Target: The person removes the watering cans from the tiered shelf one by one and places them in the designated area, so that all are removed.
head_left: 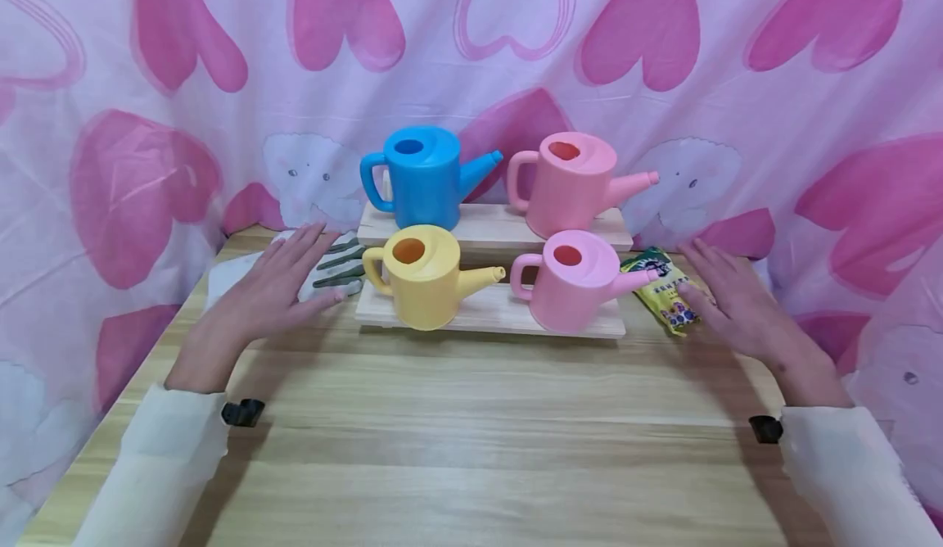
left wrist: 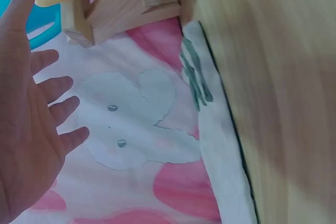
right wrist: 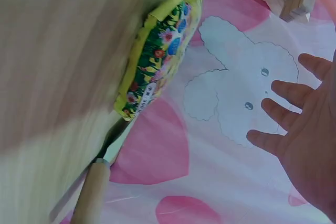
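Four watering cans stand on a two-step wooden rack (head_left: pixel 486 309): blue (head_left: pixel 426 183) and coral pink (head_left: pixel 570 187) on the upper step, yellow (head_left: pixel 427 281) and light pink (head_left: pixel 570 285) on the lower. My left hand (head_left: pixel 276 289), fingers spread and holding nothing, hovers left of the rack over a white and green glove (head_left: pixel 342 264); its palm (left wrist: pixel 26 119) shows in the left wrist view. On the other side my right hand (head_left: pixel 737 305) is spread above the table beside a yellow packet (head_left: pixel 666 293), also empty; the right wrist view shows it (right wrist: pixel 310 124) with straight fingers.
A tool with a wooden handle (right wrist: pixel 92 192) lies near the packet (right wrist: pixel 157 59) in the right wrist view. The wooden table (head_left: pixel 501 432) extends in front of the rack. A pink heart-patterned curtain (head_left: pixel 435 31) hangs behind and at both sides.
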{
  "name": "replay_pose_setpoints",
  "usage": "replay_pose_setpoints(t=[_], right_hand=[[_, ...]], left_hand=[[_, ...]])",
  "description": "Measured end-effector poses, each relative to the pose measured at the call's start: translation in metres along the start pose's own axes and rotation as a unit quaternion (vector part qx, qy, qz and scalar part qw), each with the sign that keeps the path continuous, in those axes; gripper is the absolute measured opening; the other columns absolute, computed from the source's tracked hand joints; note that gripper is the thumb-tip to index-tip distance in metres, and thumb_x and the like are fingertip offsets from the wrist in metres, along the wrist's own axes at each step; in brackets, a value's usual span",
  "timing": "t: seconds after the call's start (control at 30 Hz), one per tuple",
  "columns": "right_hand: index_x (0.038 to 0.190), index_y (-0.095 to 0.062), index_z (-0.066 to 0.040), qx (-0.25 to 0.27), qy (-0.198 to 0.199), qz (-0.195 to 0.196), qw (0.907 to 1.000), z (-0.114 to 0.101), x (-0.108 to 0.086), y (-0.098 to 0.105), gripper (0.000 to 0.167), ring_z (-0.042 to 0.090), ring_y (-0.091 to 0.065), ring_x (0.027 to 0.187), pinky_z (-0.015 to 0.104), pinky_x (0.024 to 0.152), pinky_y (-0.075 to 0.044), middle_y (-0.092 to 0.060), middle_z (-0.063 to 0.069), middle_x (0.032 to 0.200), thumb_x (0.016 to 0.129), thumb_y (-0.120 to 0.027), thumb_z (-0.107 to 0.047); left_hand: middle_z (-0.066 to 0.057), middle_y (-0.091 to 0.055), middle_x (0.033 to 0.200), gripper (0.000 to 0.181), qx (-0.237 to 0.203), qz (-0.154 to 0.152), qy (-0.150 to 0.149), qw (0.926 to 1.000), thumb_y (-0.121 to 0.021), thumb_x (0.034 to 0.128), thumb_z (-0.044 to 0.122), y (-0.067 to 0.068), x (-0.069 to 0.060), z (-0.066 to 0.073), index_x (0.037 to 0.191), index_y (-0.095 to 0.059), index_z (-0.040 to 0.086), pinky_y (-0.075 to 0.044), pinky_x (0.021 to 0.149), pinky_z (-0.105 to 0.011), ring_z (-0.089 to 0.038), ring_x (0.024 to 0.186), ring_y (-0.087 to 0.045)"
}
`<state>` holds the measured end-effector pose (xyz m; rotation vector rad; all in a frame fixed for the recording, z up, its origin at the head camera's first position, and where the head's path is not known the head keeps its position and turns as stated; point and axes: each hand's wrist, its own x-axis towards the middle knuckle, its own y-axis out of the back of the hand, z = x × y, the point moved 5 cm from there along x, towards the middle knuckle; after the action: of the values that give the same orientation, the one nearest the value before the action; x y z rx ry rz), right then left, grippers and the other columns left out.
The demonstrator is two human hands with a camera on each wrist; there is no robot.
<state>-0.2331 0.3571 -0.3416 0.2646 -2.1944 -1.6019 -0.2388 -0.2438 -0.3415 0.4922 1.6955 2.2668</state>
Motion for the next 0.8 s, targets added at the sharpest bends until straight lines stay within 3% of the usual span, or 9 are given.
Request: replay_pose_setpoints(t=[0.17,0.37,0.57,0.8], right_hand=[[0.164,-0.029,-0.018,0.051,0.014,0.021,0.9984,0.002,0.011,0.012,0.061,0.048,-0.024,0.148,0.071,0.115,-0.018,-0.030,0.022,0.163,0.109,-0.052,-0.025],[0.163,-0.032,-0.018,0.091,-0.017,0.001,0.9957,0.003,0.029,0.019,0.060,0.051,-0.035,0.141,0.078,0.104,-0.030,-0.038,0.024,0.158,0.109,-0.054,-0.031],[0.163,-0.032,-0.018,0.120,-0.036,-0.040,0.9913,0.005,0.046,0.013,0.059,0.052,-0.039,0.138,0.080,0.099,-0.034,-0.036,0.020,0.161,0.109,-0.051,-0.037],[0.152,-0.052,-0.021,0.139,-0.011,-0.027,0.9899,0.003,0.065,0.005,0.048,0.047,-0.049,0.133,0.072,0.096,-0.045,-0.050,0.015,0.152,0.106,-0.060,-0.032]], left_hand=[[-0.010,-0.013,0.171,0.084,-0.029,0.043,-0.001,0.9986,-0.060,0.1003,0.052,0.011,0.007,0.007,0.167,-0.016,0.026,-0.024,0.112,-0.072,-0.038,0.154,-0.015],[-0.007,-0.020,0.170,0.081,-0.082,0.091,-0.002,0.9925,-0.057,0.1031,0.049,0.022,0.018,0.012,0.167,-0.010,0.030,-0.034,0.108,-0.071,-0.038,0.151,-0.026],[-0.009,-0.028,0.167,0.075,-0.142,0.138,-0.005,0.9802,-0.053,0.1060,0.044,0.025,0.036,0.016,0.166,-0.012,0.029,-0.034,0.108,-0.070,-0.037,0.149,-0.031],[-0.004,-0.041,0.159,0.062,-0.228,0.180,0.006,0.9568,-0.055,0.1049,0.045,0.029,0.057,0.018,0.159,-0.037,0.021,-0.044,0.106,-0.061,-0.032,0.140,-0.043]])
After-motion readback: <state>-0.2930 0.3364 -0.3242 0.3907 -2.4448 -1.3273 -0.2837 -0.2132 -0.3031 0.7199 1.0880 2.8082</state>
